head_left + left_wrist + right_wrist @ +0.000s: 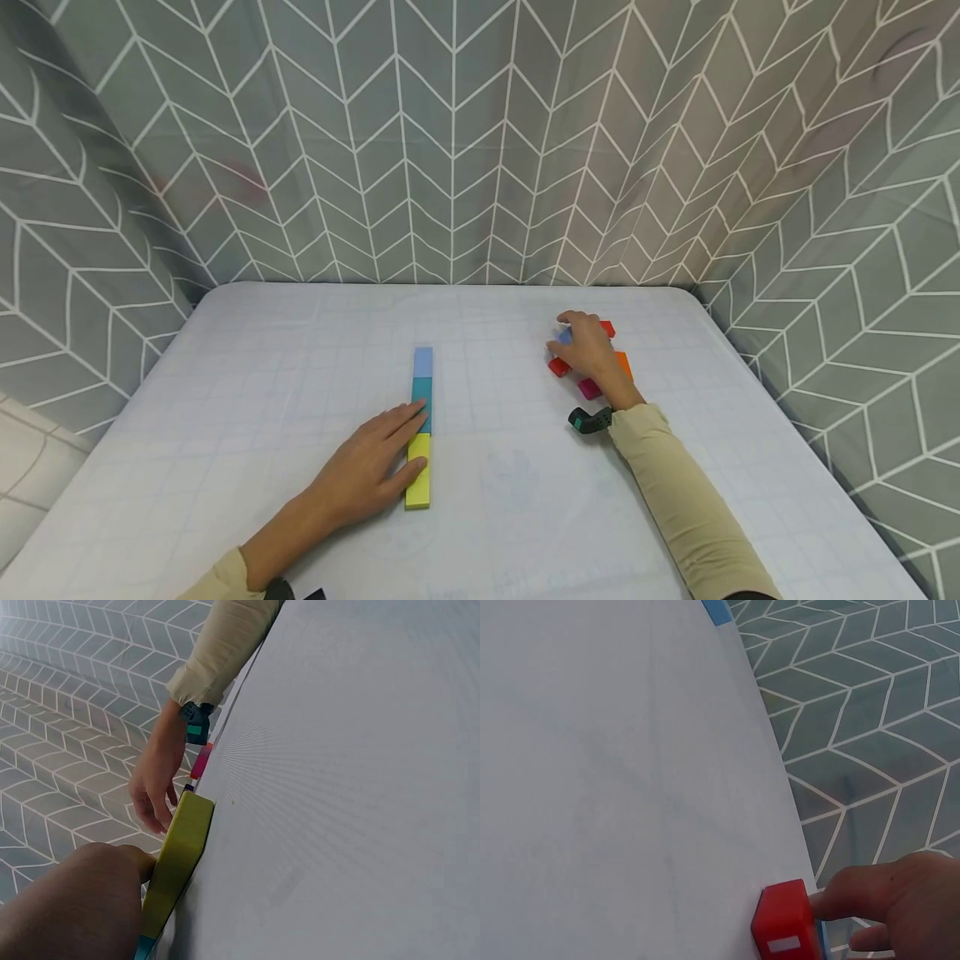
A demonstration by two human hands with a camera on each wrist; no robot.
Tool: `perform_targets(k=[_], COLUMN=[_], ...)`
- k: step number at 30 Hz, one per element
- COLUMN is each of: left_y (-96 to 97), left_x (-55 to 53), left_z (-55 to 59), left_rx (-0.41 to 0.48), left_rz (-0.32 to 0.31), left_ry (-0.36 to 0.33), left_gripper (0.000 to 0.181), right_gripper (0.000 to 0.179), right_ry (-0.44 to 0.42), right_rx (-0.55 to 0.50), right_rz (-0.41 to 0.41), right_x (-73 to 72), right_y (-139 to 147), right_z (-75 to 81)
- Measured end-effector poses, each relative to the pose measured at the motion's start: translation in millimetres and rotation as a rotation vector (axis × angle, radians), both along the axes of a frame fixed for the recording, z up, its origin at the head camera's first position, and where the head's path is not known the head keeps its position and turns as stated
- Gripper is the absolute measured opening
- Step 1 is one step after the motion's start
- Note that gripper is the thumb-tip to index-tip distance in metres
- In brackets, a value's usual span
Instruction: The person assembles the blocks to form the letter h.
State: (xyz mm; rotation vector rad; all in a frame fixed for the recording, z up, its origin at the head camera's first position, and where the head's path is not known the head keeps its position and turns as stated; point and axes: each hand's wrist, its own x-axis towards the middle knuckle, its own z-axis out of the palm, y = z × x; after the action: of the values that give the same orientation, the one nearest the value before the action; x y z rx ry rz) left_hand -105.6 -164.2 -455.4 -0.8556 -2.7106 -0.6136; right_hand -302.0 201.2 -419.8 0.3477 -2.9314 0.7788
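Note:
A straight row of blocks stands left of the table's middle: light blue at the far end, teal after it, yellow nearest. My left hand rests against the row's left side, fingertips over the teal part and thumb on the yellow. Farther right, my right hand reaches over a loose group of blocks. A blue block shows between its spread thumb and forefinger. By the thumb lies a red block; a magenta block and an orange block lie near the wrist.
Another red block lies beyond the right hand. A black band device sits at the right wrist. The white table is bounded by a grey chevron-patterned curtain at the back and sides.

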Motion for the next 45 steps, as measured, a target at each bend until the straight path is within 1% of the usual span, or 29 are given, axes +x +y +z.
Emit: perform_targets(k=[4,10,13,19,25,32,36,39,45], left_y=[-0.9,-1.0,-0.7,0.5,1.0,1.4,1.5,1.4,1.4], left_x=[-0.2,0.1,0.3,0.6,-0.2,-1.1,-1.9,-1.9,-2.3], left_z=[0.2,1.3,0.7,-0.6,-0.2,-1.2,-1.0,-0.5,-1.1], left_rx=[-0.009,-0.012,-0.012,-0.017,-0.022,-0.013,-0.012,0.004,0.053], left_rz=[0.001,0.004,0.003,0.005,0.008,-0.001,0.000,0.009,0.032], left_ry=[-0.021,-0.042,-0.042,-0.045,-0.055,-0.009,-0.030,-0.050,-0.039], left_gripper=[0.063,0.064,0.064,0.064,0.064,0.063,0.063,0.062,0.062], right_gripper=[0.055,0.063,0.063,0.057,0.053,0.052,0.050,0.049,0.048], right_ry=[-0.026,-0.029,-0.042,-0.058,-0.013,-0.030,-0.021,-0.004,0.016], right_rx=[0.047,0.164,0.180,0.133,0.062,-0.045,-0.095,-0.116,-0.143], right_rz=[-0.032,-0.049,-0.055,-0.032,0.014,0.034,0.048,0.054,0.069], right_x=[-0.9,-0.7,-0.4,0.1,-1.9,0.3,1.2,1.4,1.4], right_y=[2,6,9,14,14,13,12,11,6], right_z=[2.0,7.7,9.6,9.0,7.8,10.6,11.9,13.0,15.2])
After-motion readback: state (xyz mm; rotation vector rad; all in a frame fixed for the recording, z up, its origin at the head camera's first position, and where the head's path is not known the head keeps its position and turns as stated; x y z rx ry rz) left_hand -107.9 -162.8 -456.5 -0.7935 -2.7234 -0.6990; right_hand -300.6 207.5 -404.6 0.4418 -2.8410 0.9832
